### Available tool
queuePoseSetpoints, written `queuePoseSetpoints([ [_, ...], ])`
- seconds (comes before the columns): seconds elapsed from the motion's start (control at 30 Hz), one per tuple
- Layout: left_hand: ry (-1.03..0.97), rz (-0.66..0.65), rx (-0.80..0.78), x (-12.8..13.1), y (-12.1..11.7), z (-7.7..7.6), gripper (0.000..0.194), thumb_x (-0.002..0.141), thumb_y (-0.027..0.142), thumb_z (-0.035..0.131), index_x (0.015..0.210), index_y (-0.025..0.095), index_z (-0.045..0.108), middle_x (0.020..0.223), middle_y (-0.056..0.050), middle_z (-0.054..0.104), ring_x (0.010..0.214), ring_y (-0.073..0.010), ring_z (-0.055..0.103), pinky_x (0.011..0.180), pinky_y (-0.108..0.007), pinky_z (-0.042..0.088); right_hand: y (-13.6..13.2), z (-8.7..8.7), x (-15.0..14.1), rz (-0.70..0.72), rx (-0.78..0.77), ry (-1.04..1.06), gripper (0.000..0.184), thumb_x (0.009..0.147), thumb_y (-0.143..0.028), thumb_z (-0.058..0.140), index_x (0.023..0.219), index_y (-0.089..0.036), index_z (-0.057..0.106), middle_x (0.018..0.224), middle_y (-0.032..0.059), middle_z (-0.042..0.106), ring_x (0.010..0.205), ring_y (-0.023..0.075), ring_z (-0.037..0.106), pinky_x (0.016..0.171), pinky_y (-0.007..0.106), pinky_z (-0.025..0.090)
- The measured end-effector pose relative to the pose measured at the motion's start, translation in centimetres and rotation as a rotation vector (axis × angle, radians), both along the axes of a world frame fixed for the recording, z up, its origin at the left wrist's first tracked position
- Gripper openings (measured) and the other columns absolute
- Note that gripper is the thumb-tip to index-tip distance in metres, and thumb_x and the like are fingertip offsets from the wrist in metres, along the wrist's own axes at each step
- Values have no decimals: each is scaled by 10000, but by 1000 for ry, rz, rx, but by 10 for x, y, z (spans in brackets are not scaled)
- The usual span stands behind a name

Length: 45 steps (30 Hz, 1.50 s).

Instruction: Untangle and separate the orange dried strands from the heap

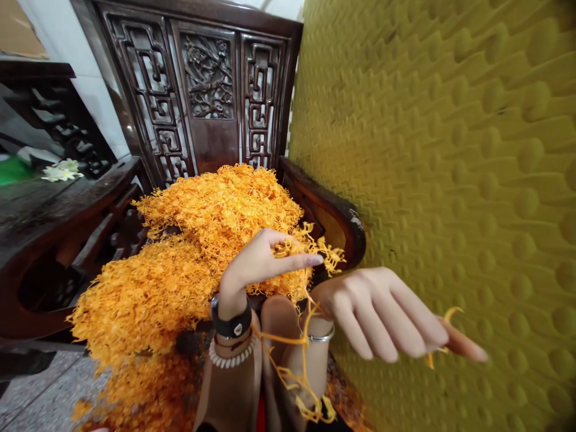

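My left hand (261, 261), a dark band and white beads on its wrist, is closed around a bunch of branching orange plastic sprigs (330, 255). Its thumb lies along the near side, and the other fingers are partly hidden. A long orange strand (305, 360) hangs down between my forearms. To the right, my right hand (378, 309), with a silver bangle on the wrist, is closed back-up. A small orange sprig (452, 313) pokes out on both sides of its finger and thumb. Just beyond my left hand rises a large heap of orange sprigs (216, 222).
The heap rests on a dark carved wooden chair (211, 141) and spills toward the floor (40, 384). A yellow embossed sheet (450, 150) stands along the right side. At left, a dark wooden surface (27, 207) bears white flowers (62, 170) and something green (13, 170).
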State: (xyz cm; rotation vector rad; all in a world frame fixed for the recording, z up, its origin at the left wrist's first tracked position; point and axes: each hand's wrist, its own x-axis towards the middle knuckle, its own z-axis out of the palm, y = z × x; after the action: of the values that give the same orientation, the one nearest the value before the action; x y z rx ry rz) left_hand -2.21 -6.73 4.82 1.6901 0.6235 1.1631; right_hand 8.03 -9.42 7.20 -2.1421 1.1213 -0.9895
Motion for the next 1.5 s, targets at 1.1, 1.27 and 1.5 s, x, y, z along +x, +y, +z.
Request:
queuePoseSetpoints([
  [1.1, -529, 153, -13, 12, -29, 13, 256, 814, 415, 590, 695, 188, 593, 564, 28, 463, 447, -59, 366, 399, -194, 268, -11, 2, 7, -2475, -1859, -322, 79, 758, -293, 650, 736, -218, 638, 675, -34, 596, 595, 78, 546, 646, 228, 501],
  [1.27, -687, 372, -91, 35, -26, 14, 364, 768, 408, 638, 544, 154, 503, 489, 40, 393, 432, -46, 336, 396, -187, 246, -7, 6, 0, -2143, -2091, -451, 181, 807, -319, 597, 673, -200, 571, 582, -54, 461, 539, 54, 467, 568, 175, 474],
  [1.5, -985, 167, -201, 45, -25, 16, 458, 764, 340, 591, 440, 163, 319, 411, 45, 301, 392, -53, 327, 360, -191, 206, -17, 9, -10, -2124, -2071, -348, 368, 861, -353, 499, 544, -196, 396, 454, -65, 243, 471, 81, 357, 473, 172, 408],
])
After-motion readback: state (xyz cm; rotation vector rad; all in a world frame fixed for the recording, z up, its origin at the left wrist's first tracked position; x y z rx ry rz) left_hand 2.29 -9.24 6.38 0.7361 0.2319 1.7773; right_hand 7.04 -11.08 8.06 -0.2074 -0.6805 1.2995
